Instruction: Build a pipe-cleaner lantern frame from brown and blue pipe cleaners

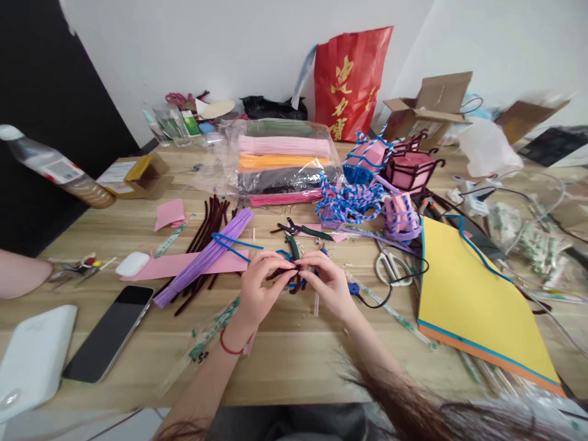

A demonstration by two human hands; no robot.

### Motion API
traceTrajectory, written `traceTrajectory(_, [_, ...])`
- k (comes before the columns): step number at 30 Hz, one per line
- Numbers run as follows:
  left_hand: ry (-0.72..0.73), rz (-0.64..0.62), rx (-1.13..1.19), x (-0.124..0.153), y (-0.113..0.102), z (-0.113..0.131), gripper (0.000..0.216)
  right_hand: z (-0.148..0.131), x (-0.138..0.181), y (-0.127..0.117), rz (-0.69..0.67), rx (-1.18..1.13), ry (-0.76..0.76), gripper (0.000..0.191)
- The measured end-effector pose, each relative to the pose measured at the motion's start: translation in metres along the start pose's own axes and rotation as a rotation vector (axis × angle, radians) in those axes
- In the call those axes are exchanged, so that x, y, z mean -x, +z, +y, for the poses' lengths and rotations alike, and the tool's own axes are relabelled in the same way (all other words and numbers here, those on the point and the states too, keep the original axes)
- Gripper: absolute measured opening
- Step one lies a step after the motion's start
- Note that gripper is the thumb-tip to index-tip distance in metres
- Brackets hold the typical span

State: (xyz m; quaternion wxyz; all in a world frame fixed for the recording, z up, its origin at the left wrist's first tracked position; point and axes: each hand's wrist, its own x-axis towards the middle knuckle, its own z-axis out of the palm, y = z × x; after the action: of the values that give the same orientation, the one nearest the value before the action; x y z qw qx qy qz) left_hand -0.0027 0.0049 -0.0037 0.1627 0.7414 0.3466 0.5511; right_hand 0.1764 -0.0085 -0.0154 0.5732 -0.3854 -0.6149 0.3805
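My left hand [263, 283] and my right hand [327, 280] meet over the middle of the table, thumbs and fingertips pinched together. Between them is a small piece of dark brown pipe cleaner [296, 285], partly hidden by the fingers. Just beyond lie green-handled pliers [294, 236]. To the left, a bundle of purple pipe cleaners [206, 257] rests across dark brown pipe cleaners [212, 222] and a pink paper strip [229, 262]. A blue pipe cleaner [236, 246] lies over the purple bundle. Beside my right hand is a blue tool with a black cord [353, 288].
White-handled scissors [394, 268] and a yellow sheet [478, 300] lie right. Behind stand pink lantern-like pieces [408, 171], a bag of coloured pipe cleaners [285, 162] and a red bag [351, 86]. At left are a phone [110, 334], power bank [37, 355] and bottle [55, 166].
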Motion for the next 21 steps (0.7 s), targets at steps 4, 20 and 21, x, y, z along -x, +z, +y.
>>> traceTrajectory(4, [0.113,-0.109,-0.081,0.000,0.001,0.004,0.034,0.006,0.001,0.002,0.043,-0.021,-0.021,0.018])
traceTrajectory(20, [0.369,-0.141,-0.361,0.000,-0.006,-0.010,0.022,-0.002,0.001,-0.004,-0.001,0.200,-0.185,0.010])
traceTrajectory(21, [0.384,-0.149,-0.377,0.000,-0.007,-0.010,0.022,-0.003,0.001,-0.006,-0.012,0.227,-0.201,0.010])
